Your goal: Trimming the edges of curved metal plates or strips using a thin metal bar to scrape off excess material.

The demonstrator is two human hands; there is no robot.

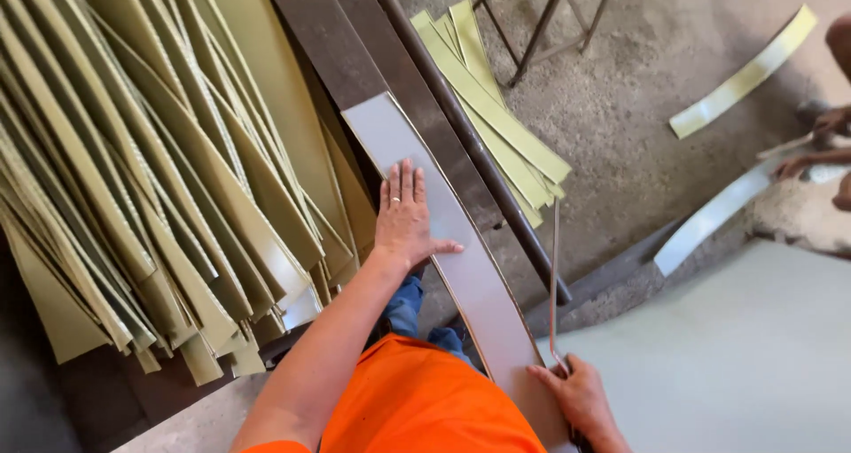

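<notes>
A long grey strip (461, 267) with a thin pale edge lies lengthwise on a dark metal machine bed (337, 54). My left hand (404, 215) presses flat on the strip's middle, fingers together and thumb out to the right. My right hand (581, 400) rests at the strip's near end and grips the lower end of a thin metal rod (555, 276) that runs up and away along the strip's right side. My orange shirt (425, 400) fills the bottom centre.
A big heap of olive-green strips (151, 169) lies to the left. More green strips (496, 116) sit on the concrete floor beyond a dark rail (470, 143). A pale sheet (736, 355) is at lower right. Another person's hands (820, 143) hold a strip at the right edge.
</notes>
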